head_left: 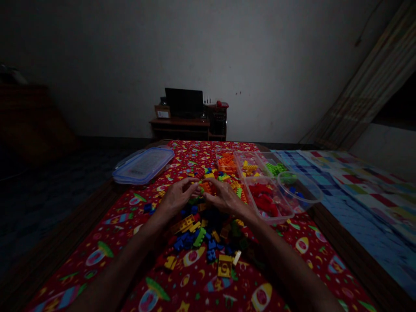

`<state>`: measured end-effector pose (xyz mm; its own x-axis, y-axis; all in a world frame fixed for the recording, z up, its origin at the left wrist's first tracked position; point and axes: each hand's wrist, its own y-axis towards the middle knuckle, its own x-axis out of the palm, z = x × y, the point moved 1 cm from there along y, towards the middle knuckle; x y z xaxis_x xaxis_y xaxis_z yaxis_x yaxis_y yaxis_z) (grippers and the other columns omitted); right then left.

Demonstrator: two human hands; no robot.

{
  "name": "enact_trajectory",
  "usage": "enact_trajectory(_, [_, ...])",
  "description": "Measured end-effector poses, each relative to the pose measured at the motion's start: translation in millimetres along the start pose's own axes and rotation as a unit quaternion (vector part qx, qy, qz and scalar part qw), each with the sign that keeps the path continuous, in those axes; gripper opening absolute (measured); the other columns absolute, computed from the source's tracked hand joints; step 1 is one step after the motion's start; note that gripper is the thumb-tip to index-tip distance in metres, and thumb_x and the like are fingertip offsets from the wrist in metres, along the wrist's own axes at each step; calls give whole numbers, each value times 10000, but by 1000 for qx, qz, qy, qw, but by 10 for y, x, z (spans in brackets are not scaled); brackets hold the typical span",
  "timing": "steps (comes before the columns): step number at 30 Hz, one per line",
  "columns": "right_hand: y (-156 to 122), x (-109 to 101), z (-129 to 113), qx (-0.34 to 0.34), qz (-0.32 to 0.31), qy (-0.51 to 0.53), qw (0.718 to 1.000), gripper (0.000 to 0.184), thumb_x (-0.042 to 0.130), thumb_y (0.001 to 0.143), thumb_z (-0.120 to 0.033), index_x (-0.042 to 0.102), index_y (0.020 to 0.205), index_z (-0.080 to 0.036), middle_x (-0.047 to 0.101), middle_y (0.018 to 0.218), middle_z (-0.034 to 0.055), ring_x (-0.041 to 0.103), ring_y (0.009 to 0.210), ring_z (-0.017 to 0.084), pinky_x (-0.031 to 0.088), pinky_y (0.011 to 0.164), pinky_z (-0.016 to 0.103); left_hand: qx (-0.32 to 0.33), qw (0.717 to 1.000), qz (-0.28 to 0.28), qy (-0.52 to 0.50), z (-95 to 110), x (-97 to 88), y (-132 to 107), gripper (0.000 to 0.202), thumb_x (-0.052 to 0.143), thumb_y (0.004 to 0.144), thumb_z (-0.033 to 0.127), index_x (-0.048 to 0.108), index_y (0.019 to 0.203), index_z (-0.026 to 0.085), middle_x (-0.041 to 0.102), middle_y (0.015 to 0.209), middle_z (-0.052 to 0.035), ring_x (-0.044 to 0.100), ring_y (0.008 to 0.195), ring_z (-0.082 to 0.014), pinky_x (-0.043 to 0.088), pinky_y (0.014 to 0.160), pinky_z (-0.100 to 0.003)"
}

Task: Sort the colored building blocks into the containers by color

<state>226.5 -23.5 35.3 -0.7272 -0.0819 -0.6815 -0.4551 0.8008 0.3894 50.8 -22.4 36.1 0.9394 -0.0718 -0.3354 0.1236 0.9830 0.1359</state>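
Observation:
A heap of loose toy bricks (201,238) in yellow, blue, green and orange lies on a red patterned cloth (286,251). Both hands meet above the heap's far end. My left hand (177,197) and my right hand (224,197) have their fingers curled toward each other around an orange brick (205,187). The dim light hides exactly which fingers grip it. Clear boxes to the right hold sorted bricks: orange (226,163), yellow (249,167), green (275,168) and red (264,200).
A stack of clear lids with blue rims (143,165) sits at the cloth's far left. A round clear tub (300,188) holds blue pieces at the right. A checked blanket (364,195) lies further right. A low desk with a dark screen (184,104) stands against the far wall.

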Motion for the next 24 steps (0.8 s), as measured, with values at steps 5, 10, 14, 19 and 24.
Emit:
enact_trajectory(5, [36, -113, 92, 48, 36, -41, 997, 387, 587, 781, -308, 603, 1156, -217, 655, 760, 0, 574, 644, 138, 410, 608, 236, 34, 997, 58, 41, 7, -190, 45, 493, 539, 734, 536, 658, 1008, 144, 724, 885, -86, 686, 823, -237, 556, 761, -358])
enact_trajectory(10, [378, -432, 390, 127, 93, -31, 987, 348, 580, 786, -349, 637, 1079, -169, 675, 741, 31, 620, 661, 157, 450, 618, 253, 27, 996, 77, 44, 41, -315, 65, 467, 530, 720, 528, 683, 952, 153, 731, 902, -87, 685, 843, -240, 560, 749, -335])
enact_trajectory(14, [889, -682, 666, 164, 68, -122, 976, 265, 540, 805, -279, 657, 967, -105, 679, 690, 68, 635, 636, 160, 445, 588, 232, 37, 995, 84, 50, 29, -348, 73, 483, 517, 723, 525, 679, 965, 139, 727, 941, -96, 690, 799, -232, 563, 730, -342])
enact_trajectory(19, [1358, -776, 856, 210, -18, -290, 933, 259, 493, 841, -242, 670, 904, -64, 700, 885, 165, 663, 826, 217, 462, 687, 257, 55, 990, 91, 93, -84, -434, 120, 466, 482, 752, 516, 682, 961, 152, 729, 920, -81, 695, 771, -225, 563, 718, -349])
enact_trajectory(24, [1494, -719, 838, 185, -3, -332, 925, 354, 496, 860, -256, 603, 1136, -61, 611, 1167, 229, 583, 1073, 302, 443, 822, 342, 66, 961, 135, 231, -163, -599, 170, 406, 428, 789, 432, 698, 962, 184, 734, 926, -59, 686, 818, -226, 536, 771, -334])
